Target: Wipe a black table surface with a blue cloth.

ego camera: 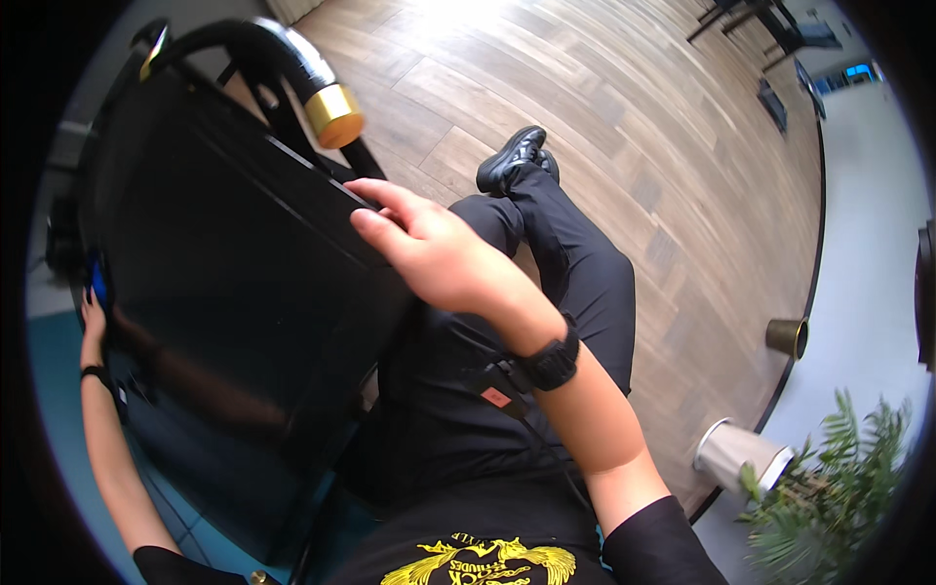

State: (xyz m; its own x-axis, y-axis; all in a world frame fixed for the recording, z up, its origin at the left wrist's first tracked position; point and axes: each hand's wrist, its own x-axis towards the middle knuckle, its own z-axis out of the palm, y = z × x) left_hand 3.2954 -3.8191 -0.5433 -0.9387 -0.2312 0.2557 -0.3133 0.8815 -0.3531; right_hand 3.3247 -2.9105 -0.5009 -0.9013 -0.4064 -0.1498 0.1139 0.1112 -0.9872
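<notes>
A large glossy black panel, probably a tabletop, fills the left of the view and mirrors an arm. My right hand rests at its edge, with thumb and fingers spread and nothing seen between them. On the far left, my left hand reaches along the panel's opposite side. Its fingertips meet a small blue object, perhaps a cloth; whether they grip it is too small to tell. Just beyond my right hand, a curved black tube ends in a gold-coloured cap.
My crossed legs in black trousers extend over the wood-pattern floor. A small black box with a cord hangs near my right wrist. To the right stand a brown bin and a potted plant. Dark furniture is at the upper right.
</notes>
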